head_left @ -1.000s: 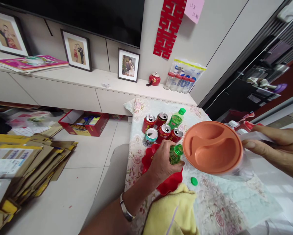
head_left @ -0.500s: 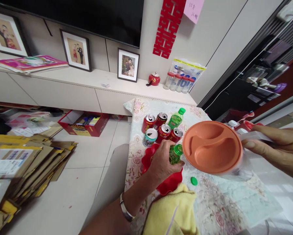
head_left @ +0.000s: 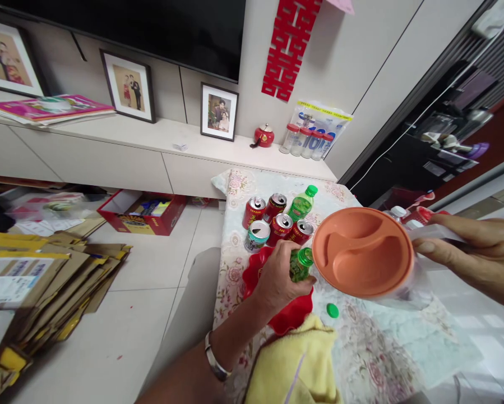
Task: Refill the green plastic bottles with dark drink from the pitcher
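My left hand is wrapped round a small green bottle with an open neck, held over a red scalloped dish. My right hand grips the side of a round container with an orange divided lid, tilted so the lid faces me, just right of the bottle. A loose green cap lies on the floral tablecloth below the container. A yellow cloth lies at the near edge.
Several opened red cans, a teal can and another green bottle stand at the table's far end. Flattened cardboard and a red box sit on the floor at left. A low cabinet carries picture frames.
Both hands and what they hold stay where they were. Only the view has shifted slightly.
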The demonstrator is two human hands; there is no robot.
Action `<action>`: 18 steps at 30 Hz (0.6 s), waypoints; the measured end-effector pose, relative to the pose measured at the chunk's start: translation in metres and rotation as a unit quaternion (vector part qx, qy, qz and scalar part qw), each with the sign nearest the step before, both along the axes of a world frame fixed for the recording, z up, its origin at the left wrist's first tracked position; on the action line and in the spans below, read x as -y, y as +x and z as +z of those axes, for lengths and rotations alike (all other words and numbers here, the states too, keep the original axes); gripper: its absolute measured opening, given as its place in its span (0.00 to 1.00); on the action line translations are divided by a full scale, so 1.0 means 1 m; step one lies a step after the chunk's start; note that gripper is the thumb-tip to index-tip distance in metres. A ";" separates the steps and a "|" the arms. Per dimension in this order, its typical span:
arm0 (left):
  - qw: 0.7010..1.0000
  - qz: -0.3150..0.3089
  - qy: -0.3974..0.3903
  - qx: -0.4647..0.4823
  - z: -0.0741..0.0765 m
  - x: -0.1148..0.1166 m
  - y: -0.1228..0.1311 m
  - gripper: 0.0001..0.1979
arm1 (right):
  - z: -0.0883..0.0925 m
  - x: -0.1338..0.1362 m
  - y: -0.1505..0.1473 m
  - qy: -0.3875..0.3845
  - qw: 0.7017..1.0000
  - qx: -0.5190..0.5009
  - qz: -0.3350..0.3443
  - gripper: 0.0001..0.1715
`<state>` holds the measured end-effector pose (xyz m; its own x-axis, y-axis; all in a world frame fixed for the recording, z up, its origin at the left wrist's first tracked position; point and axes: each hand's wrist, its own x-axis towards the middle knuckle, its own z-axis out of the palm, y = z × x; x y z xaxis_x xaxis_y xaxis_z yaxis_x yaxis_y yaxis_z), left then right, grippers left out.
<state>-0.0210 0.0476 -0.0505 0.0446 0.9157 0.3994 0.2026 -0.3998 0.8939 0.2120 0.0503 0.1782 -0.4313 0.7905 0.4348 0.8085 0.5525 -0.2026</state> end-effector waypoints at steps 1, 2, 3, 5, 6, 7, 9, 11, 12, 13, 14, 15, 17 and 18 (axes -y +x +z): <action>1.000 0.002 -0.001 -0.001 0.000 0.000 0.000 0.27 | 0.000 -0.001 -0.001 0.000 1.000 -0.003 -0.001 0.31; 1.000 0.002 -0.003 -0.002 0.000 0.000 0.000 0.27 | 0.001 -0.001 -0.002 -0.001 1.000 -0.006 -0.005 0.30; 1.000 0.001 -0.005 -0.001 0.000 0.000 0.000 0.27 | 0.001 -0.001 -0.002 -0.002 1.000 -0.010 -0.007 0.30; 1.000 0.000 -0.005 0.002 0.000 -0.001 0.000 0.27 | 0.002 -0.001 -0.003 -0.001 1.000 -0.014 -0.005 0.30; 1.000 0.000 -0.002 0.004 0.000 -0.001 0.000 0.27 | 0.002 -0.002 -0.003 0.001 1.000 -0.014 -0.001 0.30; 1.000 0.001 -0.001 0.005 0.000 -0.001 0.000 0.27 | 0.003 -0.002 -0.003 0.004 1.000 -0.011 0.006 0.30; 1.000 0.001 0.001 0.006 0.000 -0.001 0.000 0.27 | 0.003 -0.002 -0.002 0.009 1.000 -0.007 0.009 0.32; 1.000 0.000 -0.001 0.004 0.000 -0.001 0.000 0.27 | 0.003 -0.003 -0.001 0.009 1.000 -0.005 0.013 0.34; 1.000 0.000 -0.002 0.004 0.000 -0.001 0.000 0.27 | 0.003 -0.003 0.000 0.008 1.000 -0.004 0.012 0.35; 1.000 0.001 -0.002 0.004 0.000 -0.001 0.000 0.27 | 0.002 -0.003 0.000 0.009 1.000 -0.002 0.013 0.35; 1.000 0.000 0.000 0.004 0.000 -0.001 0.000 0.28 | 0.002 -0.003 0.001 0.009 1.000 0.000 0.015 0.35; 1.000 -0.001 0.001 0.005 0.000 -0.001 0.000 0.28 | 0.002 -0.003 0.001 0.008 1.000 0.003 0.016 0.35; 1.000 -0.006 0.001 0.006 0.000 -0.001 0.000 0.27 | 0.001 -0.004 0.001 0.009 1.000 0.005 0.017 0.35; 1.000 -0.008 0.000 0.007 0.001 -0.001 0.000 0.27 | 0.001 -0.004 0.001 0.010 1.000 0.007 0.016 0.35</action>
